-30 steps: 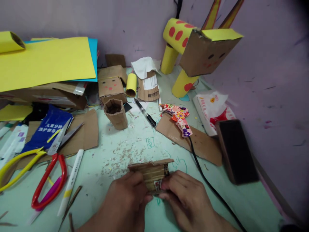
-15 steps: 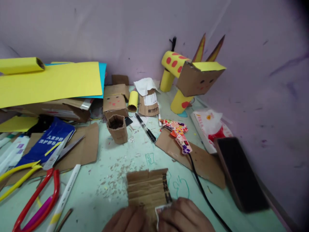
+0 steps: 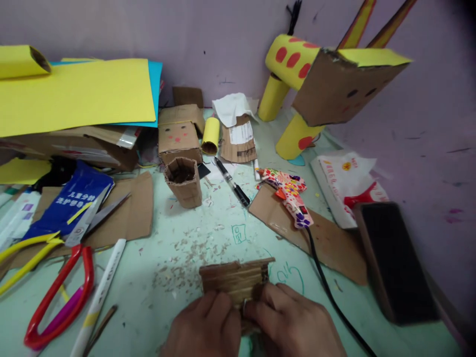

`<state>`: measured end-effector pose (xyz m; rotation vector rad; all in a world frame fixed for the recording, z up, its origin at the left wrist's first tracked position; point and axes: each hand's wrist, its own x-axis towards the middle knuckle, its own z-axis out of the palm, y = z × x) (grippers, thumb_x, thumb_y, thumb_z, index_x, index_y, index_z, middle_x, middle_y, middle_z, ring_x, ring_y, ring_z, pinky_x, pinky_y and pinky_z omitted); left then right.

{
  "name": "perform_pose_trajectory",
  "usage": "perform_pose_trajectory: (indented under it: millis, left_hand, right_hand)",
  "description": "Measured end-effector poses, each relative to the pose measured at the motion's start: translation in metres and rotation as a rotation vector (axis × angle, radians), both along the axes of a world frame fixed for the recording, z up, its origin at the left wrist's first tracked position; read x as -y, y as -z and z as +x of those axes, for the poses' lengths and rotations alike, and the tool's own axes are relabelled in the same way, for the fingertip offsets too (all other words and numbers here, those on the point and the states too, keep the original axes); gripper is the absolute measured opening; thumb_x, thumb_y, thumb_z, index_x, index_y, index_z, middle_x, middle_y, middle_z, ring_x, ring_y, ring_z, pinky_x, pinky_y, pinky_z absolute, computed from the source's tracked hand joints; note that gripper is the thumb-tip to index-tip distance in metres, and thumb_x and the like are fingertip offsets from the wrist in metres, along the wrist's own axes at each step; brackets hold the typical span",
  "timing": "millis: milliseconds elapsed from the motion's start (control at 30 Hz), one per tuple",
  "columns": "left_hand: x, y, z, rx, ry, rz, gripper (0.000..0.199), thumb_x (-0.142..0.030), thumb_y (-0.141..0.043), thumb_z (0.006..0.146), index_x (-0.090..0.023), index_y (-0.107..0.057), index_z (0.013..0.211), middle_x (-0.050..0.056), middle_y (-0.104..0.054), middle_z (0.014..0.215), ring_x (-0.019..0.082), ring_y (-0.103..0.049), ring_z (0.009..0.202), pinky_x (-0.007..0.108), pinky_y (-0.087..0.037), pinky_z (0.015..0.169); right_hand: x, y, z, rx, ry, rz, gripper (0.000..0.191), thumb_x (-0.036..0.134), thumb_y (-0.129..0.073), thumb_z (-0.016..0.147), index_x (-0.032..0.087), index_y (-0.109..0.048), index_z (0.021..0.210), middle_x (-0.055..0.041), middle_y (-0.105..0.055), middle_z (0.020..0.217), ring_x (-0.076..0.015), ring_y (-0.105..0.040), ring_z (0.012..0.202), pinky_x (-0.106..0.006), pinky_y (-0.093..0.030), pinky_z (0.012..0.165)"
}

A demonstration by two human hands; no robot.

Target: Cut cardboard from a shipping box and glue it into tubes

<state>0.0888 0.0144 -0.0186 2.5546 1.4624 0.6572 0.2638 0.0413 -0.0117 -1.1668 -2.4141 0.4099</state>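
Close to me, a ridged piece of corrugated cardboard (image 3: 236,277) is held in both hands, its far edge tilted and curled. My left hand (image 3: 210,322) is closed on its left side, knuckles up. On the right side my right hand (image 3: 292,317) pinches the same piece, thumb and fingers near a small white bit of paper that is mostly hidden. Cardboard crumbs (image 3: 182,265) are scattered just beyond my left hand. Past them stands an open cardboard tube (image 3: 186,191), upright, with folded sides.
Red-handled scissors (image 3: 59,297), a white marker (image 3: 100,292) and a blue packet (image 3: 70,198) lie left. To the right are a floral glue gun (image 3: 290,193) with a black cord, and a phone (image 3: 397,263). A yellow spotted cardboard animal (image 3: 297,64) stands at the back wall.
The view has shifted, and both hands now show more fully. The cardboard piece, flatter before, is now bent and foreshortened between my hands. The white paper bit on it is more covered by my fingers.
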Motion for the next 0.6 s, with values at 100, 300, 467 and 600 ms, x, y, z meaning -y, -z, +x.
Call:
perform_pose_trajectory:
  millis: [100,300,467,600]
  left_hand:
    - [-0.002,-0.001,-0.001,0.108,-0.019,-0.126,0.024,-0.005,-0.042,0.073,-0.022,-0.047,0.057,-0.003,-0.05,0.053,0.011,-0.047,0.039,0.024,-0.032,0.035]
    - [-0.003,-0.02,-0.013,0.309,0.063,-0.065,0.031,-0.022,-0.035,0.091,-0.021,-0.056,0.068,0.0,-0.056,0.06,0.012,-0.057,0.053,0.021,-0.046,0.046]
    - [-0.003,-0.03,-0.02,0.255,0.059,-0.031,0.025,-0.031,-0.037,0.095,-0.021,-0.057,0.084,0.001,-0.062,0.07,0.014,-0.063,0.063,0.022,-0.05,0.053]
    - [-0.005,-0.021,-0.023,0.304,0.078,0.001,0.02,-0.031,-0.04,0.092,-0.019,-0.056,0.093,0.006,-0.065,0.086,0.015,-0.064,0.073,0.021,-0.052,0.057]
  right_hand:
    - [-0.007,-0.006,0.001,-0.118,-0.019,-0.136,0.018,0.011,-0.056,0.069,0.026,-0.066,0.068,0.0031,-0.061,0.057,-0.0128,-0.058,0.048,-0.021,-0.039,0.041]
    - [-0.006,-0.019,0.018,-0.188,-0.16,-0.248,0.019,0.009,-0.056,0.079,0.02,-0.068,0.089,-0.0038,-0.07,0.083,-0.0171,-0.063,0.074,-0.025,-0.05,0.063]
    - [-0.002,-0.019,0.021,-0.26,-0.174,-0.267,0.014,0.011,-0.062,0.081,0.019,-0.064,0.092,-0.0042,-0.071,0.087,-0.0175,-0.062,0.077,-0.026,-0.052,0.068]
    - [-0.007,-0.019,0.022,-0.321,-0.214,-0.294,0.015,0.008,-0.065,0.078,0.019,-0.062,0.088,-0.0041,-0.071,0.089,-0.0167,-0.062,0.079,-0.026,-0.052,0.07]
